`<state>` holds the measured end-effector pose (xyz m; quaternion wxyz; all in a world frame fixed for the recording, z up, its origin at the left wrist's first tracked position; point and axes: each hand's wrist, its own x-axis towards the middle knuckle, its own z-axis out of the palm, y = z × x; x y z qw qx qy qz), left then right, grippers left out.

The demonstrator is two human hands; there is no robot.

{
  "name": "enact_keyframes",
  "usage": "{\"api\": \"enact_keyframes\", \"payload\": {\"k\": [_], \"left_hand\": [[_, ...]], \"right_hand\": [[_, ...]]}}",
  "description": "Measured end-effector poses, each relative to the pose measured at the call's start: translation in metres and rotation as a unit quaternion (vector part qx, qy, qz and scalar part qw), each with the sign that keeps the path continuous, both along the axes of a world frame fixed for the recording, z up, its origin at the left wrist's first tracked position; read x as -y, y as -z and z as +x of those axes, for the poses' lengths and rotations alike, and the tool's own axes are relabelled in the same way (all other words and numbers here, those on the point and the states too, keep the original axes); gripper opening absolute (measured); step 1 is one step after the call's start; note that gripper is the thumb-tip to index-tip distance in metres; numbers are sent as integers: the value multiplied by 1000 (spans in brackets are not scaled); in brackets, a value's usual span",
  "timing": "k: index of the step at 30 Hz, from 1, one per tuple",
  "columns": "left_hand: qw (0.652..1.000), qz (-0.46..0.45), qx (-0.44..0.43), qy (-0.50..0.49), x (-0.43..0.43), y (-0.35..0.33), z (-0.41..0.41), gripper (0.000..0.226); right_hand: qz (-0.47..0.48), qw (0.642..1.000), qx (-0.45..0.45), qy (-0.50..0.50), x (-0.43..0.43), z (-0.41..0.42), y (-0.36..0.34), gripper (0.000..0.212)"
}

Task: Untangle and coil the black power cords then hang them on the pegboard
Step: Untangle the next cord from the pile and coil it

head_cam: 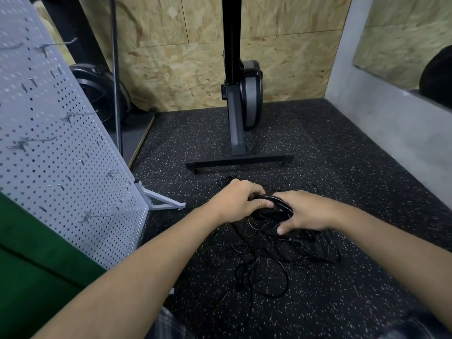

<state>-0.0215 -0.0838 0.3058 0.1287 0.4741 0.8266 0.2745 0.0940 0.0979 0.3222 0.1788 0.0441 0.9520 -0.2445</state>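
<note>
left hand [234,201], right hand [309,212]: both clamped on black power cords [276,204] | risk: loose loops [281,260] at 6 o'clock on floor [342,167] may knot tighter if pulled | pegboard [61,143] at 9 o'clock

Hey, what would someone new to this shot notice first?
Two hands meet at centre: the left hand and right hand both grip a bunch of black power cords, whose loose loops sprawl tangled on the speckled floor below. At left stands a grey pegboard with bare hooks. An upright black exercise machine stands against the chipboard wall behind.
</note>
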Motion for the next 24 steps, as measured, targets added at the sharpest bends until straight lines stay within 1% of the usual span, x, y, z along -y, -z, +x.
{"api": "enact_keyframes", "payload": {"k": [2, 4, 6, 8, 9, 11, 12, 13, 15, 17, 20, 21, 22, 23, 24], "left_hand": [[1000, -20, -3, 5, -2, 1, 2, 28], [999, -32, -6, 8, -3, 1, 2, 28], [999, -27, -20, 5, -3, 1, 2, 28], [1000, 0, -4, 4, -1, 2, 1, 26], [999, 22, 30, 0, 1, 3, 1, 25], [988, 67, 140, -12, 4, 4, 1, 31], [977, 81, 195, -22, 6, 5, 1, 40], [969, 86, 231, -31, 8, 4, 1, 49], [961, 90, 257, -54, 11, 7, 0, 61], [947, 102, 293, -82, 13, 13, -2, 56], [904, 122, 392, -120, 11, 23, 1, 38], [902, 117, 397, -125, 10, 26, 2, 35], [908, 112, 383, -127, 8, 29, 3, 34], [918, 115, 359, -126, 7, 31, 3, 33], [928, 123, 326, -133, 5, 30, 4, 33]], "right_hand": [[-11, 998, 51, 24, 3, -1, -2, 37], [-34, 995, 88, 34, 7, -1, -2, 25], [-38, 995, 77, 40, 8, 0, -3, 26], [-33, 998, 49, 30, 8, 1, -5, 24], [-32, 999, 39, 18, 5, 2, -7, 26], [-56, 998, 27, -4, 0, 4, -8, 33], [-96, 995, 20, 0, -3, 4, -8, 33], [-152, 988, 13, 15, -6, 4, -7, 31], [-249, 967, 3, 60, -9, 4, -5, 26], [-312, 944, -10, 108, -13, 4, -4, 25], [-374, 912, -50, 163, -16, 4, -8, 25], [-379, 906, -68, 176, -17, 4, -9, 25], [-370, 906, -84, 185, -17, 3, -9, 24], [-335, 917, -103, 191, -17, 3, -9, 24], [-277, 932, -126, 195, -16, 2, -8, 24]]}}
